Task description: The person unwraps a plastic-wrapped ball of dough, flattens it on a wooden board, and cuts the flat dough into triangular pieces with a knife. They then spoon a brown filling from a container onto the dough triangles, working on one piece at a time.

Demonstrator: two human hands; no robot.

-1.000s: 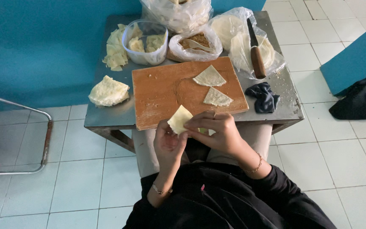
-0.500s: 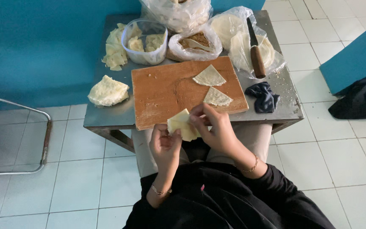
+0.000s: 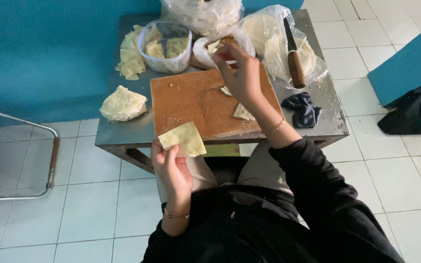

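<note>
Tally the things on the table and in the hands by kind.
Wrapper in left hand: 1
Wrappers on board: 2
Wrapper piles: 2
Tub: 1
Bags: 3
Knife: 1
Cloth: 1
Board: 1
Total: 12

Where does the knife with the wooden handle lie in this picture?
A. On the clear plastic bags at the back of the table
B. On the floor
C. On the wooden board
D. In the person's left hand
A: the knife rests on the plastic bags behind the wooden board, while the left hand holds a folded pastry sheet.
</note>
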